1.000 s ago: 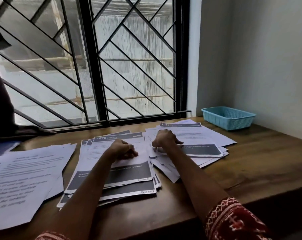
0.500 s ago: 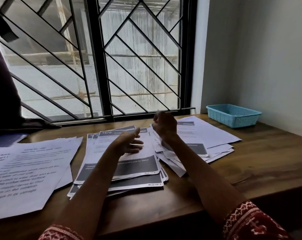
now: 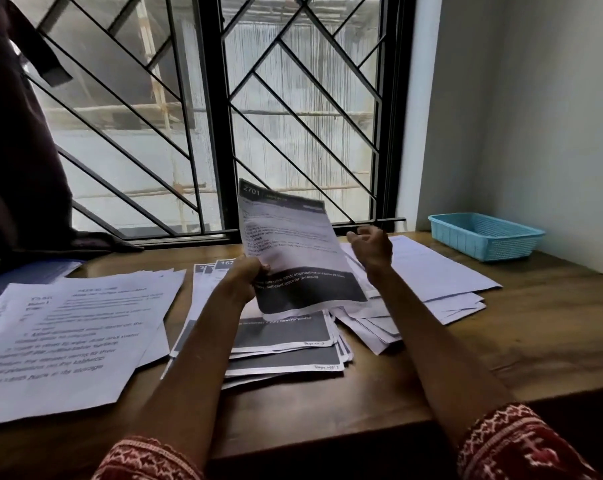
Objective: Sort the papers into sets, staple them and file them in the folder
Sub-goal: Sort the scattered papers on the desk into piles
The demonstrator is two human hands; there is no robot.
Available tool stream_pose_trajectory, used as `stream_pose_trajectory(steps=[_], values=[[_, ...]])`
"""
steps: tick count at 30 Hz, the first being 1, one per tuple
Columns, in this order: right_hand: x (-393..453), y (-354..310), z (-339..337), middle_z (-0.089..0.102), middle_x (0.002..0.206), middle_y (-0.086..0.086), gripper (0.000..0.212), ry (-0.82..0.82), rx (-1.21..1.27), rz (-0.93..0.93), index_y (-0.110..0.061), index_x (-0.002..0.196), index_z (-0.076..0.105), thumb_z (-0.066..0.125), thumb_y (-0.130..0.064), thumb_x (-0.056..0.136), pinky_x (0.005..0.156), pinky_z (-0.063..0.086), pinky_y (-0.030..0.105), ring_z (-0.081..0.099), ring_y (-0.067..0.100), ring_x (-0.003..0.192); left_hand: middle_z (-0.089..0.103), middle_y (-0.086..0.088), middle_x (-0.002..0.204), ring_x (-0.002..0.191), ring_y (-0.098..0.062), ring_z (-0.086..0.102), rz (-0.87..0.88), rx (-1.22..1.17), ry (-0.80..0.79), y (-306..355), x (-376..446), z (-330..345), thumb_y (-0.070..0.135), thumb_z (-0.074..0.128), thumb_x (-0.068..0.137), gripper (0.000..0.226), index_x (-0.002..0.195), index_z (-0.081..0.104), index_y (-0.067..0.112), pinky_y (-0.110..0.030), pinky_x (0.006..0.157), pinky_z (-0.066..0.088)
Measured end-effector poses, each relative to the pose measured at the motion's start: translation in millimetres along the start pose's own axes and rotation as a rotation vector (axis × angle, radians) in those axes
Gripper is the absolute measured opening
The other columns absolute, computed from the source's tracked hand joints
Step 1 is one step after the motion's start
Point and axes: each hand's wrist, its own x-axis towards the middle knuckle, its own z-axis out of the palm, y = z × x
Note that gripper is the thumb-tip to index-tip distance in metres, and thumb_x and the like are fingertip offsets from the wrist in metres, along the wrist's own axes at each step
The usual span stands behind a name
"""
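Papers cover much of the wooden bench, which runs below a barred window. Taking the middle stack as landmark, a spread of text sheets lies to its left, and a looser fan of white sheets lies to its right, reaching toward the far corner. Beyond that fan, near the wall, sits a blue mesh basket. A dark cloth hangs at the window's left side, well left of the middle stack.

Above the middle stack, one printed sheet headed 2701 stands raised and tilted, its dark lower band just over the stack's top page. The left hand pinches this sheet at its left edge, thumb on the front, so its grip is closed on the paper. The right hand is lifted just right of the raised sheet, fingers loosely curled and apart, gripping nothing. Red patterned sleeves show at the near edge.
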Motion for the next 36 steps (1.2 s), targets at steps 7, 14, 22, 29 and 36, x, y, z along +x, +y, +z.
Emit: stream_pose_trajectory(steps=[7, 14, 22, 29, 36], values=[[-5.3, 12.8, -10.8, 0.060, 0.108, 0.020, 0.040, -0.360, 0.521, 0.240, 0.010, 0.120, 0.053, 0.051, -0.018, 0.091, 0.090, 0.046, 0.038, 0.056, 0.029, 0.098, 0.060, -0.010, 0.081, 0.066, -0.022, 0.061, 0.006, -0.045, -0.028, 6.5, 3.0, -9.9, -0.020, 0.030, 0.085, 0.040, 0.092, 0.057, 0.008, -0.022, 0.042, 0.053], [-3.8, 2.9, -7.8, 0.068, 0.103, 0.020, 0.071, -0.395, 0.528, 0.158, 0.006, 0.109, 0.061, 0.070, -0.042, 0.058, 0.097, 0.047, 0.052, 0.064, 0.036, 0.100, 0.062, -0.011, 0.087, 0.048, -0.016, 0.067, 0.017, -0.052, -0.084, 8.0, 0.2, -11.9, -0.020, 0.029, 0.088, 0.042, 0.110, 0.053, 0.008, -0.028, 0.045, 0.056], [-10.1, -15.4, -1.8, 0.063, 0.117, 0.017, 0.050, -0.391, 0.271, -0.123, -0.009, 0.125, 0.051, 0.046, -0.047, 0.094, 0.064, 0.055, 0.034, 0.064, 0.030, 0.095, 0.057, -0.007, 0.053, 0.044, -0.016, 0.054, 0.101, 0.262, -0.006, 14.2, -10.6, -21.8, -0.003, 0.055, 0.053, 0.020, 0.072, 0.051, -0.004, -0.015, 0.039, 0.040], [-26.7, -4.0, 12.4, 0.053, 0.067, 0.006, 0.069, -0.777, -0.390, -0.202, -0.008, 0.140, 0.031, 0.067, -0.003, 0.082, 0.035, 0.037, 0.016, 0.050, 0.011, 0.044, 0.030, -0.028, 0.139, 0.129, -0.041, 0.032, -0.054, 1.353, 0.432, 9.9, -6.3, -32.3, 0.001, 0.063, 0.080, 0.076, 0.139, 0.015, 0.009, -0.055, 0.103, 0.035], [-25.3, -4.7, 10.2, 0.067, 0.092, 0.008, 0.069, -0.597, -0.508, -0.332, -0.012, 0.134, 0.043, 0.070, -0.043, 0.079, 0.064, 0.050, 0.023, 0.065, 0.013, 0.067, 0.002, -0.023, 0.154, 0.141, -0.045, 0.001, 0.043, 1.611, 0.408, 4.6, -9.1, -13.2, 0.016, 0.055, 0.091, 0.081, 0.150, 0.000, 0.019, -0.069, 0.105, 0.004]])
